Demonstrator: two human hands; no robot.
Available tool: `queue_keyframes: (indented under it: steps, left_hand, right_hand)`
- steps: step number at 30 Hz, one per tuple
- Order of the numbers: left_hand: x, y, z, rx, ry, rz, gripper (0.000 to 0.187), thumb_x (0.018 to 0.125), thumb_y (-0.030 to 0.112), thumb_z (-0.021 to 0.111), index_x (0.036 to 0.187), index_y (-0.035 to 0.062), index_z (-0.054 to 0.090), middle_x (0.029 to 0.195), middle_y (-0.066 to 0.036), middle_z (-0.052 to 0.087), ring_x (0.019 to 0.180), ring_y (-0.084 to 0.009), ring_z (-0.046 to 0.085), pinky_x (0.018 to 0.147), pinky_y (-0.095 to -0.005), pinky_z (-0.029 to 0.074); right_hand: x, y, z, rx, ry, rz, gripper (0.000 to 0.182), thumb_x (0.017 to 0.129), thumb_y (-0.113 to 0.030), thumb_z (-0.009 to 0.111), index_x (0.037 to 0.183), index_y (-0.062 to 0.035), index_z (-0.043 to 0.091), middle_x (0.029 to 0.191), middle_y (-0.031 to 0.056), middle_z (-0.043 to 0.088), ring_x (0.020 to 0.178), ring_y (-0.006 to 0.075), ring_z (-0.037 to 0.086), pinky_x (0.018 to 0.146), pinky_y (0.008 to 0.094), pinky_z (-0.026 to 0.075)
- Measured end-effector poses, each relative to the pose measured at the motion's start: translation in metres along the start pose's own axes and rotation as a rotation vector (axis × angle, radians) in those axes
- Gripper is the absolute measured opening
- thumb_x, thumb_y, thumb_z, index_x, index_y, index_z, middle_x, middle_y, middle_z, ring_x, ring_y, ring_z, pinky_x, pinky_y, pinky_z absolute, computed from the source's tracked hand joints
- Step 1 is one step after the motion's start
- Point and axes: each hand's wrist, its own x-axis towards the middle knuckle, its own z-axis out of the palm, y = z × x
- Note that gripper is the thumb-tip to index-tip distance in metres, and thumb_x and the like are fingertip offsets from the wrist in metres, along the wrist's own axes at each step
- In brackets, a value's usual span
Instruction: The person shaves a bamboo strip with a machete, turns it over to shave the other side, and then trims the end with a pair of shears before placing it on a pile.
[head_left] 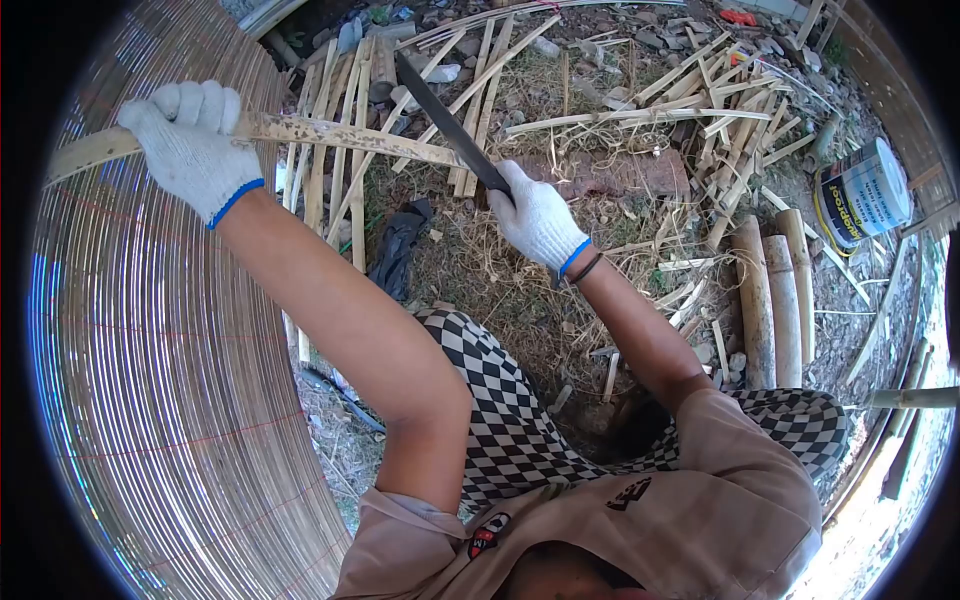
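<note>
My left hand, in a white knitted glove with a blue cuff, is wrapped round a long, flat bamboo strip at the upper left. The strip runs from the left edge towards the middle. My right hand, gloved the same way, grips the handle of a long dark machete. Its blade points up and to the left and crosses the strip's right end. Whether the edge has entered the bamboo cannot be made out.
A bamboo slat screen stands at the left. Split strips lie heaped at the upper right, near a white and dark bucket. Bamboo poles lie right of centre. A hammer and black plastic lie on the ground.
</note>
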Motion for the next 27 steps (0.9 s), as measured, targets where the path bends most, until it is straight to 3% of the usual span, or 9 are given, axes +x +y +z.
queue_keyframes:
  steps: [4, 8, 9, 11, 14, 15, 19, 25, 27]
  left_hand:
    - [-0.001, 0.001, 0.002, 0.038, 0.034, 0.024, 0.050, 0.101, 0.032, 0.057, 0.063, 0.0178, 0.028, 0.059, 0.002, 0.024, 0.050, -0.0137, 0.020, 0.045, -0.0304, 0.020]
    - [-0.001, -0.003, 0.001, -0.003, 0.002, 0.031, 0.050, 0.101, 0.030, 0.056, 0.060, 0.0186, 0.028, 0.056, 0.003, 0.023, 0.047, -0.0127, 0.018, 0.045, -0.0294, 0.019]
    - [-0.003, -0.002, 0.005, 0.004, -0.028, 0.040, 0.050, 0.101, 0.030, 0.056, 0.060, 0.0188, 0.028, 0.056, 0.003, 0.022, 0.047, -0.0124, 0.017, 0.045, -0.0293, 0.018]
    - [-0.008, -0.001, 0.013, 0.028, -0.069, 0.045, 0.051, 0.101, 0.029, 0.056, 0.059, 0.0193, 0.028, 0.055, 0.004, 0.021, 0.046, -0.0117, 0.016, 0.045, -0.0291, 0.018]
    - [-0.010, 0.000, 0.013, 0.042, 0.061, 0.025, 0.050, 0.102, 0.030, 0.055, 0.060, 0.0191, 0.029, 0.056, 0.003, 0.023, 0.047, -0.0117, 0.017, 0.045, -0.0298, 0.016]
    - [-0.006, 0.000, 0.017, 0.026, 0.089, 0.014, 0.050, 0.102, 0.030, 0.055, 0.060, 0.0191, 0.029, 0.057, 0.003, 0.024, 0.047, -0.0118, 0.017, 0.045, -0.0299, 0.016]
    - [-0.011, -0.001, 0.015, 0.073, 0.046, 0.064, 0.050, 0.101, 0.031, 0.056, 0.061, 0.0182, 0.030, 0.057, 0.002, 0.024, 0.048, -0.0124, 0.018, 0.046, -0.0301, 0.017]
    - [-0.003, -0.003, 0.005, 0.068, 0.102, 0.047, 0.050, 0.101, 0.033, 0.056, 0.061, 0.0171, 0.030, 0.057, 0.001, 0.024, 0.049, -0.0139, 0.018, 0.046, -0.0313, 0.019]
    - [-0.004, -0.006, 0.003, 0.088, 0.064, 0.045, 0.049, 0.101, 0.033, 0.057, 0.062, 0.0176, 0.031, 0.057, 0.000, 0.024, 0.049, -0.0147, 0.019, 0.046, -0.0319, 0.020]
  right_hand:
    - [0.016, -0.023, 0.026, -0.288, -0.113, 0.087, 0.021, 0.095, -0.019, 0.059, 0.111, -0.0056, 0.055, 0.082, 0.0232, 0.069, 0.072, 0.0424, 0.069, 0.063, 0.0518, 0.055]
    - [0.024, -0.028, 0.028, -0.240, 0.072, -0.052, 0.024, 0.096, -0.018, 0.056, 0.110, 0.0004, 0.056, 0.069, 0.0220, 0.069, 0.067, 0.0401, 0.071, 0.061, 0.0516, 0.056]
    - [0.021, -0.059, 0.008, -0.294, -0.117, 0.052, 0.026, 0.097, -0.020, 0.054, 0.111, 0.0019, 0.055, 0.071, 0.0213, 0.070, 0.068, 0.0404, 0.071, 0.059, 0.0504, 0.056]
    - [0.022, -0.040, 0.031, -0.330, -0.090, 0.091, 0.025, 0.098, -0.020, 0.053, 0.108, 0.0024, 0.057, 0.071, 0.0214, 0.070, 0.068, 0.0411, 0.071, 0.058, 0.0500, 0.056]
    - [0.043, 0.002, 0.052, -0.263, -0.014, 0.167, 0.024, 0.097, -0.021, 0.054, 0.099, 0.0008, 0.061, 0.072, 0.0231, 0.069, 0.069, 0.0411, 0.071, 0.061, 0.0507, 0.057]
    - [0.034, -0.006, 0.050, -0.256, 0.067, 0.059, 0.024, 0.097, -0.022, 0.054, 0.104, 0.0007, 0.060, 0.070, 0.0234, 0.069, 0.067, 0.0418, 0.071, 0.061, 0.0514, 0.057]
    - [0.011, -0.029, 0.052, -0.206, 0.004, 0.153, 0.030, 0.098, -0.024, 0.056, 0.114, 0.0022, 0.056, 0.064, 0.0258, 0.064, 0.060, 0.0443, 0.067, 0.054, 0.0539, 0.053]
    - [0.012, -0.054, 0.043, -0.201, -0.037, 0.120, 0.030, 0.097, -0.025, 0.057, 0.115, -0.0009, 0.060, 0.067, 0.0258, 0.066, 0.064, 0.0441, 0.069, 0.065, 0.0560, 0.055]
    - [0.015, -0.040, 0.053, -0.254, -0.056, 0.165, 0.034, 0.097, -0.028, 0.060, 0.122, -0.0052, 0.057, 0.069, 0.0251, 0.068, 0.067, 0.0399, 0.072, 0.063, 0.0519, 0.056]
